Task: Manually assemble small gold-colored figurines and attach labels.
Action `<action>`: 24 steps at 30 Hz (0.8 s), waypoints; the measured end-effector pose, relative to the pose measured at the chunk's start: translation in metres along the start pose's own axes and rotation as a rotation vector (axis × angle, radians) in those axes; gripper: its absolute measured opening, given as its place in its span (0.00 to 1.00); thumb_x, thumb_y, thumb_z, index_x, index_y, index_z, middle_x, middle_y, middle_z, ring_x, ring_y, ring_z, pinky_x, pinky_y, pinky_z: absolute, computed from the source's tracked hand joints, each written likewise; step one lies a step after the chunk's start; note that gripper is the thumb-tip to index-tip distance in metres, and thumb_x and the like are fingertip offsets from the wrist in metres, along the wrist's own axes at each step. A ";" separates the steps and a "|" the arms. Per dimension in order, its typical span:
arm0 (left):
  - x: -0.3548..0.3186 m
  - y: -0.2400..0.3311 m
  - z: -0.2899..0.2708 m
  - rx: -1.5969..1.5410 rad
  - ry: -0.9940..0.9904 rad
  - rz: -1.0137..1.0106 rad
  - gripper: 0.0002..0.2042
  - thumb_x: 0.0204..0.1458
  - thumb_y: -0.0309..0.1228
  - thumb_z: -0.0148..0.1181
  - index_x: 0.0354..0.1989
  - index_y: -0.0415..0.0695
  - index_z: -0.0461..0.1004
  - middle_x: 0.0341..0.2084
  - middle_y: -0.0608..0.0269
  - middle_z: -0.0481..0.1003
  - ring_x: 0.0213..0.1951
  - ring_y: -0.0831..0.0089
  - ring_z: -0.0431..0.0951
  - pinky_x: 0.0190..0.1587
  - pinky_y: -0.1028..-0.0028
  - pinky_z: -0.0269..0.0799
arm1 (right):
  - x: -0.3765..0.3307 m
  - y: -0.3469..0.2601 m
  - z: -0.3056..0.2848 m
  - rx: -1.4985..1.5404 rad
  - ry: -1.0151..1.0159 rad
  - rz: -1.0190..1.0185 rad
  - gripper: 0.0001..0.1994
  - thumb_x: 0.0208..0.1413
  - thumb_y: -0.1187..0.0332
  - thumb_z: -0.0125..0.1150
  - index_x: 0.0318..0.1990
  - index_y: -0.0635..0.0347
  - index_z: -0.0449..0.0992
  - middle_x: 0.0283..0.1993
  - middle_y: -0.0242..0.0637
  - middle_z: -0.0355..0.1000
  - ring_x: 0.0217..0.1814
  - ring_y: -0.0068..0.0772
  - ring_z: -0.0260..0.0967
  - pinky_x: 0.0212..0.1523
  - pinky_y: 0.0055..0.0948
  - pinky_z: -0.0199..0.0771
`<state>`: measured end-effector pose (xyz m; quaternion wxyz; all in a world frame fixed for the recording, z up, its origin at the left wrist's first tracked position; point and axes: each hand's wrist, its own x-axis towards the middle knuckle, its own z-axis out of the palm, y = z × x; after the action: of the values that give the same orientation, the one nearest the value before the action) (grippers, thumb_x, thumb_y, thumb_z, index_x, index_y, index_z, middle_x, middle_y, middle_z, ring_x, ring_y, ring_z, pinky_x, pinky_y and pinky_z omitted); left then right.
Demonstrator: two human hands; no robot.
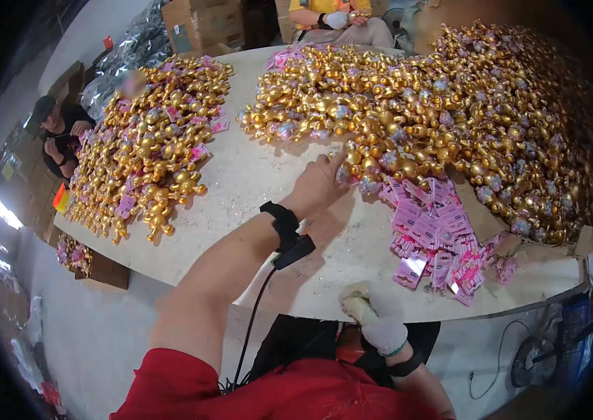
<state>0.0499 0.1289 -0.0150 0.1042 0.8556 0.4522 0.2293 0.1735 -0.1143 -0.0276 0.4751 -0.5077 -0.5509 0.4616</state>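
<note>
My left hand point(316, 183) is bare and stretches over the table to the near edge of a large heap of shiny gold figurines point(394, 133). Its fingers close at a gold figurine with a clear, glittery ball point(343, 174), partly hidden by the hand. Low at the table's front edge is my right hand point(380, 329), in a white glove. Its fingers are closed and pale yellowish at the front; what they hold, if anything, I cannot make out. Pink printed cards point(436, 234) lie in a loose pile between my hands and the heap's right part.
A second heap of gold figurines point(146, 147), mixed with pink cards, covers the table's left side. Cardboard flaps point(478, 210) edge the right heap. One person point(65, 133) sits at the left, another point(342, 21) across the table. A black cable point(251, 329) hangs from my left wrist.
</note>
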 end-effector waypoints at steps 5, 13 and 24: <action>0.005 0.002 0.001 -0.008 -0.035 -0.038 0.24 0.46 0.39 0.60 0.52 0.49 0.63 0.36 0.47 0.69 0.38 0.50 0.71 0.40 0.60 0.68 | -0.002 0.001 -0.001 -0.077 0.007 -0.087 0.05 0.49 0.77 0.55 0.34 0.64 0.74 0.30 0.35 0.71 0.32 0.24 0.69 0.34 0.23 0.69; -0.061 -0.025 -0.032 -0.043 -0.065 -0.107 0.24 0.44 0.37 0.63 0.50 0.46 0.65 0.36 0.49 0.71 0.38 0.54 0.74 0.40 0.65 0.70 | -0.001 -0.003 -0.008 -0.190 -0.042 -0.205 0.06 0.51 0.71 0.56 0.37 0.59 0.74 0.33 0.40 0.71 0.33 0.38 0.70 0.36 0.29 0.70; -0.078 0.012 -0.042 0.152 0.098 0.031 0.24 0.44 0.37 0.62 0.48 0.41 0.63 0.43 0.48 0.66 0.48 0.51 0.65 0.50 0.61 0.64 | -0.003 -0.004 -0.007 -0.168 -0.018 -0.225 0.06 0.50 0.72 0.56 0.36 0.60 0.73 0.33 0.41 0.70 0.35 0.40 0.70 0.36 0.31 0.70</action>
<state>0.0004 0.0569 0.0033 0.0130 0.8558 0.4593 0.2375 0.1799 -0.1169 -0.0234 0.4747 -0.4765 -0.6453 0.3623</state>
